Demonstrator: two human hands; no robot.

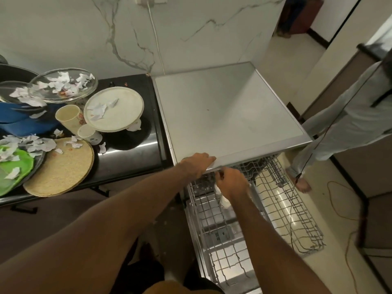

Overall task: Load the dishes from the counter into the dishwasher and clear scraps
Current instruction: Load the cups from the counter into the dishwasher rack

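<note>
On the counter, far left: green plate (pixel 19 166), woven plate (pixel 63 168), glass bowl (pixel 84 93), two cream cups (pixel 69 117) and white plate (pixel 125 109) all wait on the counter (pixel 131 153), none loaded yet.
Scraps: torn paper scraps (pixel 97 109) lie in and between nearly every dish, so clearing looks barely begun.
Left hand (pixel 198 163): fingers laid flat on the front edge of the dishwasher top (pixel 222 115), gripping nothing.
Right hand (pixel 232 183): down at the pulled-out rack (pixel 286 209), fingers curled, a white piece (pixel 225 201) just under it. I can't tell whether I'm holding it.
Rack: mostly bare wire, with something dark at the back that I can't make out.
Progress: early, I'd say. The dishwasher is open and nearly all the loading is left.
Far right: another person (pixel 347 124) stands beside the rack.
</note>
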